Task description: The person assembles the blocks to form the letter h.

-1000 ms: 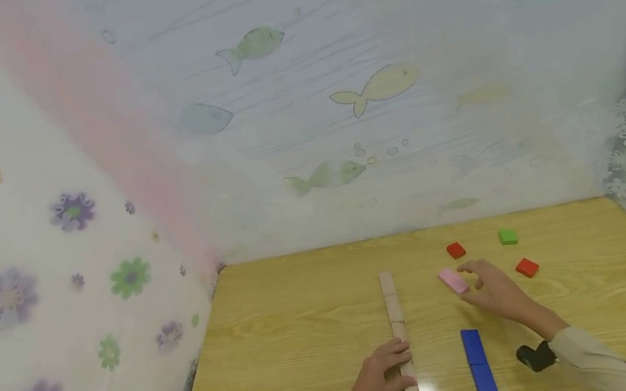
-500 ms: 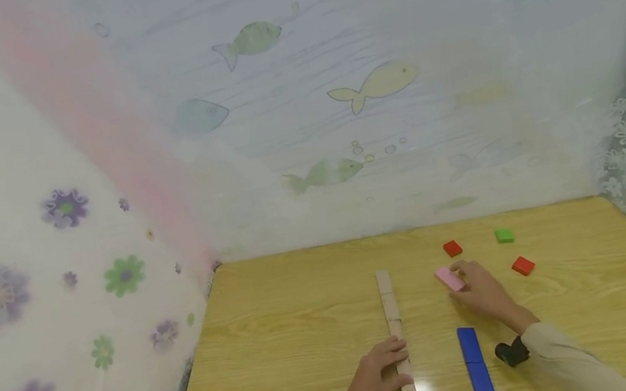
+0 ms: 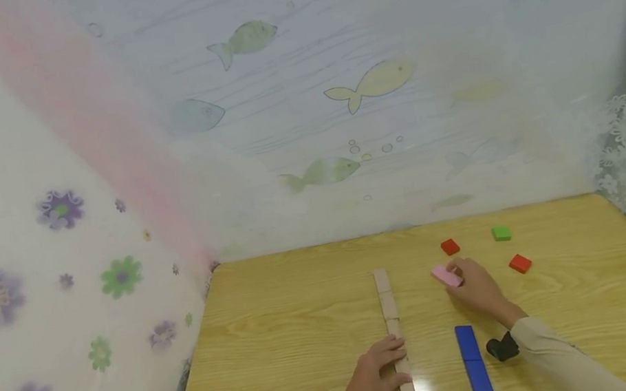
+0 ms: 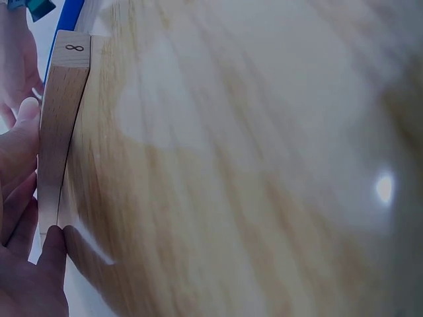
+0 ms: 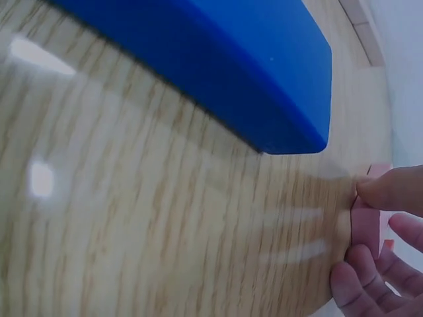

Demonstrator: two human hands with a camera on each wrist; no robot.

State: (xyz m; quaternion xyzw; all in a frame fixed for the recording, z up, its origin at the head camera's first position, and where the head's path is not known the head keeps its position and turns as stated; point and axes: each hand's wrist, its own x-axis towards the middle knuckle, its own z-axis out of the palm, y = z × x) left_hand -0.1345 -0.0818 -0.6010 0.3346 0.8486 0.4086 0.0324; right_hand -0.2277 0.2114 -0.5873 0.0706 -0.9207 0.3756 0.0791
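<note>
In the head view my left hand (image 3: 371,381) rests on the near part of a row of plain wooden blocks (image 3: 387,305), thumb and fingertips on the wood. The left wrist view shows the end block (image 4: 65,99) of this row with a small figure-8 mark on its end face. With thumb and fingers my right hand (image 3: 477,289) pinches a pink block (image 3: 443,274), whose left part shows past the fingers. From the right wrist view, the thumb lies on one side of the pink block (image 5: 365,224) and the fingers curl at the other.
Two blue blocks (image 3: 475,366) lie end to end, right of the wooden row. Beyond the right hand lie a red block (image 3: 450,247), a green block (image 3: 501,233) and another red block (image 3: 521,263). The wooden table (image 3: 288,339) meets patterned walls at its back and left.
My right hand has moved left onto the pink block and closed on it; the block has turned slightly. The left hand stays on the wooden row. The head view has shifted a little.
</note>
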